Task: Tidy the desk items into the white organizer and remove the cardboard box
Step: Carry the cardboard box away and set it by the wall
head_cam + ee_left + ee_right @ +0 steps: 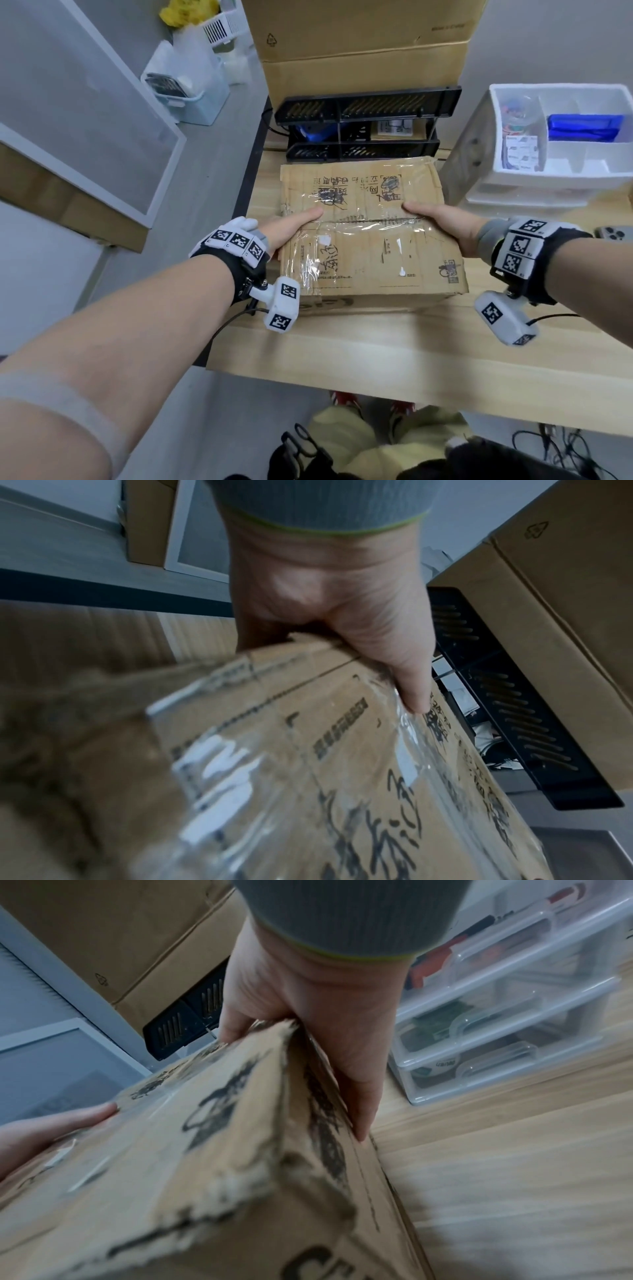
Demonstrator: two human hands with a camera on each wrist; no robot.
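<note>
A worn cardboard box (370,236) with clear tape and black print sits in the middle of the wooden desk (394,353), held from both sides. My left hand (291,226) grips its left edge, thumb on the lid (414,693) and fingers down the side. My right hand (442,222) grips the right edge the same way, thumb on top (232,1031) and fingers along the side wall (359,1096). The box (212,1164) fills both wrist views. The white organizer (561,144) stands at the desk's right, its top tray holding a blue item (585,127) and small packets.
A black slotted rack (363,126) stands just behind the box, with a big cardboard carton (363,41) behind that. A phone (615,234) lies at the right edge. White bins (191,85) sit on the floor to the left. The organizer's clear drawers (496,1031) hold small items.
</note>
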